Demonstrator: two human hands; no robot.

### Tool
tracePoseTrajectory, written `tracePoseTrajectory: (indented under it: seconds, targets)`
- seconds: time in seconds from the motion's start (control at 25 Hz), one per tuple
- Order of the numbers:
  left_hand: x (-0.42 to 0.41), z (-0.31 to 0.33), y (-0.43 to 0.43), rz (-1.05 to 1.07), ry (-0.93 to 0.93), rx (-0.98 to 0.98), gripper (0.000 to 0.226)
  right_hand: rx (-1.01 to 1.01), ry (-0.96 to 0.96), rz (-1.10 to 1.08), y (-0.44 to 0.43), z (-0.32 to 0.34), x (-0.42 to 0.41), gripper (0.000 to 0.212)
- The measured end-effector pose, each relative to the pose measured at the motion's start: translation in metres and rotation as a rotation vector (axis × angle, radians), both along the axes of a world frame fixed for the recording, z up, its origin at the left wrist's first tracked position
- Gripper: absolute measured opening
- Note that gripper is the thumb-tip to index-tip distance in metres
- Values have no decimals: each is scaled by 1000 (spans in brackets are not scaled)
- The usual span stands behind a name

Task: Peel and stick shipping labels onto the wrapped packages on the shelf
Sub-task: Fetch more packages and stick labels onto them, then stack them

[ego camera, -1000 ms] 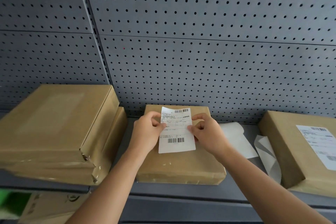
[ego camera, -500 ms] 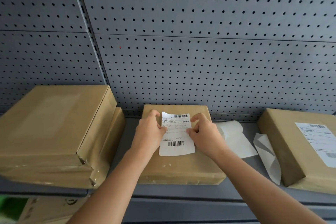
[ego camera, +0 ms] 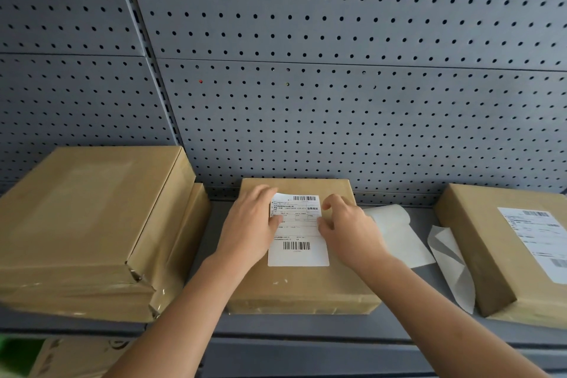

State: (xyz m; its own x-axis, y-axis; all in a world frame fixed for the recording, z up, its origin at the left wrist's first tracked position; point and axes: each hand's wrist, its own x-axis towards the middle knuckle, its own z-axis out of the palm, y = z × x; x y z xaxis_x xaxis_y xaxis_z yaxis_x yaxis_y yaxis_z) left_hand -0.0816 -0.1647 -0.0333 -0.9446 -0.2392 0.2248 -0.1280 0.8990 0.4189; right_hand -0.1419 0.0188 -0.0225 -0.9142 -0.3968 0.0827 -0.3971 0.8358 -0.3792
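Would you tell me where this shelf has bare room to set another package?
Bare shelf shows between the stack and the middle package, and along the front. Right of it is crowded: backing sheets fill the gap before the labelled package.

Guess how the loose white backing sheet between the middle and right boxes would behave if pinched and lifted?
Probably floppy: the backing sheet already lies folded and curled on the shelf. Likely very light, so it could drift or slide under a push. It may be slick, being peeled release paper, though its surface finish is hard to tell here.
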Motion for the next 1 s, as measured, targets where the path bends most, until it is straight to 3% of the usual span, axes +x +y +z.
tracePoseTrajectory:
  seconds: [0.12,0.28,0.44,0.8,1.0]
  targets:
    - [-2,-2,3,-180,-46,-89,57,-15,164,120,-8,-6,2,34]
    - [-9,-7,2,-275,-196,-167,57,96,100,256,-24,-18,-3,47]
    - [-10,-9,-1,-257,-276,-198,58,204,90,283,-28,-26,-6,56]
    - [-3,-8,-18,-155,-338,-170,63,211,-8,118,2,-25,-11,60]
    - [11,2,-10,-172,-267,-136,62,165,2,169,-1,-20,4,71]
